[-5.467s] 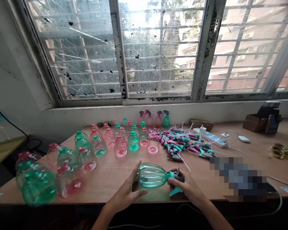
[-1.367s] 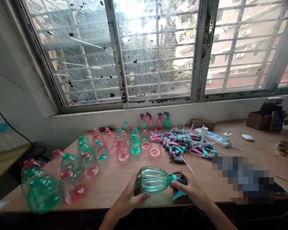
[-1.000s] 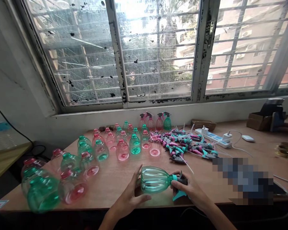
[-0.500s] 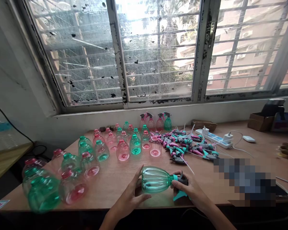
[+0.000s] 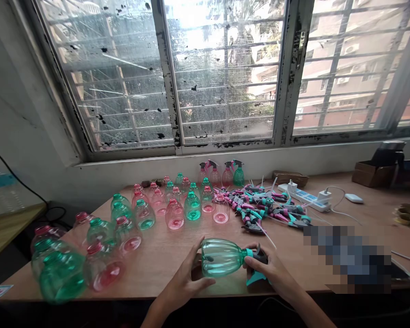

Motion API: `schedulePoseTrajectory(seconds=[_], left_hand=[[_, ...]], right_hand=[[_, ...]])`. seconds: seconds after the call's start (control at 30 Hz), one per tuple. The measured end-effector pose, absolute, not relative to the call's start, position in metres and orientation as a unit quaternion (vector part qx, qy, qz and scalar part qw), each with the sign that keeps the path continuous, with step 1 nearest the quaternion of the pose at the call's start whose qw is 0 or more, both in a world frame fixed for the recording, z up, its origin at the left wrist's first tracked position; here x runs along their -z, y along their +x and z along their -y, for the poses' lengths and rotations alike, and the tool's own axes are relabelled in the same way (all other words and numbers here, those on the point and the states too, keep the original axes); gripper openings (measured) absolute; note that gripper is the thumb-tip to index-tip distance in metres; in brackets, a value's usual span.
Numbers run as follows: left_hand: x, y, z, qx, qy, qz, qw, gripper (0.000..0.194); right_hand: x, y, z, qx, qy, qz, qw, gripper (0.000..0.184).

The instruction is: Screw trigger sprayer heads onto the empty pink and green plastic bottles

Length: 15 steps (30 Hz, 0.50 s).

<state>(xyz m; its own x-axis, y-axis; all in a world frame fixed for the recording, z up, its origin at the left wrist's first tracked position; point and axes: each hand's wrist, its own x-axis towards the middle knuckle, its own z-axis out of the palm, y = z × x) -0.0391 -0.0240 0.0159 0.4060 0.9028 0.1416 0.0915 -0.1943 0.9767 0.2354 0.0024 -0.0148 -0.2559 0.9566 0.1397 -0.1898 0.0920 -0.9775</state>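
A clear green spray bottle (image 5: pixel 222 257) lies sideways in the air over the table's front edge, its base to the left. My left hand (image 5: pixel 189 273) is closed round the base end, thumb below and fingers behind. My right hand (image 5: pixel 268 269) grips the neck end, with the thumb on the teal collar (image 5: pixel 248 253). Between those fingers shows the grey and teal trigger head (image 5: pixel 258 276), seated on the bottle's neck and partly hidden by the hand.
Several open green and pink bottles (image 5: pixel 176 214) stand at left and centre. A heap of trigger heads (image 5: pixel 259 202) with tubes lies behind my right hand. Finished-looking spray bottles (image 5: pixel 238 175) stand by the wall. A power strip (image 5: pixel 307 197) and a blurred-out patch (image 5: pixel 348 257) are at right.
The bottle has turned slightly about its long axis, and a dark spot now shows near its base. Both hands stay in nearly the same place.
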Motion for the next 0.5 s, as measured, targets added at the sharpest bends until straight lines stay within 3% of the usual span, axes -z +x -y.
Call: schedulePoseTrajectory(seconds=[0.23, 0.5], left_hand=[[-0.0140, -0.0387, 0.0239, -0.410, 0.644, -0.368, 0.530, 0.107], [-0.0112, -0.0392, 0.0203, -0.416, 0.643, -0.358, 0.534, 0.094]], right_hand=[[0.0217, 0.2353, -0.0070, -0.579, -0.350, 0.551, 0.488, 0.041], [0.0199, 0.2347, -0.0053, -0.573, -0.353, 0.556, 0.487, 0.041]])
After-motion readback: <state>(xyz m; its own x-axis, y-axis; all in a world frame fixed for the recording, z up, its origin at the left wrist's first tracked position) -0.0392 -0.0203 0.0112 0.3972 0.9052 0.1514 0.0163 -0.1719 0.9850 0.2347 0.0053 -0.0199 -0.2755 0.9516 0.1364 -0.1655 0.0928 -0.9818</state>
